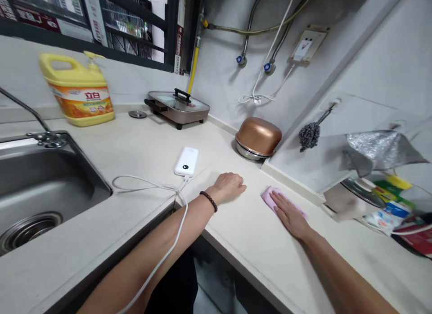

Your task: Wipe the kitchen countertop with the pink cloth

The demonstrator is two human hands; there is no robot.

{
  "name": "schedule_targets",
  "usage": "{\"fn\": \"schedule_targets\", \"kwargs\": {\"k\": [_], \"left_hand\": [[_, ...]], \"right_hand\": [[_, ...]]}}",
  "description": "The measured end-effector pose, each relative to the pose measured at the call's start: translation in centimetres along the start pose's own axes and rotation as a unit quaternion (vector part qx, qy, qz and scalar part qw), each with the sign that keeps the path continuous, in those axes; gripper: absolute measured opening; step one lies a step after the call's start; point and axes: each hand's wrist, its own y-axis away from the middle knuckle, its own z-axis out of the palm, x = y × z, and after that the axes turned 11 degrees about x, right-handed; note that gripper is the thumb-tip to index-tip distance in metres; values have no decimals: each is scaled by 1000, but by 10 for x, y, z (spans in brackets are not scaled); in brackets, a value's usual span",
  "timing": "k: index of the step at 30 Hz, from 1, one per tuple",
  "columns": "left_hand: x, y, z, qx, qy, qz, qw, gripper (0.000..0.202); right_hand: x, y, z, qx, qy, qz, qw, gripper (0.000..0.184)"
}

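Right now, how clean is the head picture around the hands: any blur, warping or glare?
Head view: wide-angle warp bends the counter edge; the left hand and the right hand on the pink cloth are sharp; the clutter at far right is smeared; soft light, mild sheen on the copper pot.

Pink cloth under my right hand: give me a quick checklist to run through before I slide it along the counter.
1. Right hand flat on the pink cloth, fingers spread: ok.
2. Left hand off the cloth, resting on the countertop: ok.
3. Power bank apart from the cloth, on the far side of the left hand: ok.
4. White cable out of the way: not ok, it loops on the countertop and crosses the left forearm.
5. Copper pot apart from the cloth: ok, it sits upside down by the wall.
6. Cloth damp enough: cannot tell.
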Motion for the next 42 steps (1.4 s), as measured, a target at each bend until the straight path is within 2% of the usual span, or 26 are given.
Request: {"fn": "schedule_targets", "kwargs": {"k": [3, 5, 7, 10, 15, 20, 23, 25, 27, 30, 38, 42], "left_hand": [[-1, -2, 2, -2, -7, -5, 1000, 27], [-2, -3, 4, -2, -10, -10, 1000, 27], [-4, -3, 5, 2, -11, -11, 1000, 27], [-6, -3, 5, 6, -10, -7, 1000, 27], [-6, -2, 4, 2, -7, -10, 1000, 27], [-4, -2, 5, -3, -17, -13, 1000, 28], [-3, -2, 4, -4, -13, -12, 1000, 28], [-1, -1, 3, -4, -5, -4, 1000, 29], [0, 0, 3, -4, 2, 6, 1000, 31], [3, 1, 2, -6, 5, 11, 1000, 32], [3, 0, 0, -17, 12, 3, 1000, 32], [1, -1, 0, -18, 15, -2, 1000, 30]], "right_hand": [[30, -28, 17, 16, 21, 23, 999, 59], [43, -41, 25, 31, 35, 34, 998, 60], [48, -49, 30, 44, 46, 43, 997, 60], [43, -48, 31, 50, 51, 51, 996, 59], [4, -19, 14, 27, 33, 25, 999, 58], [-56, 34, -16, -7, -7, -28, 1000, 56], [-89, 69, -35, -48, -17, -36, 998, 57], [-103, 86, -43, -71, -19, -29, 997, 58], [-107, 95, -47, -79, -24, -23, 996, 58], [-90, 87, -44, -66, -28, -20, 997, 57], [5, 15, -10, 4, -2, -10, 1000, 56], [33, -11, 5, 14, 19, 27, 999, 59]]}}
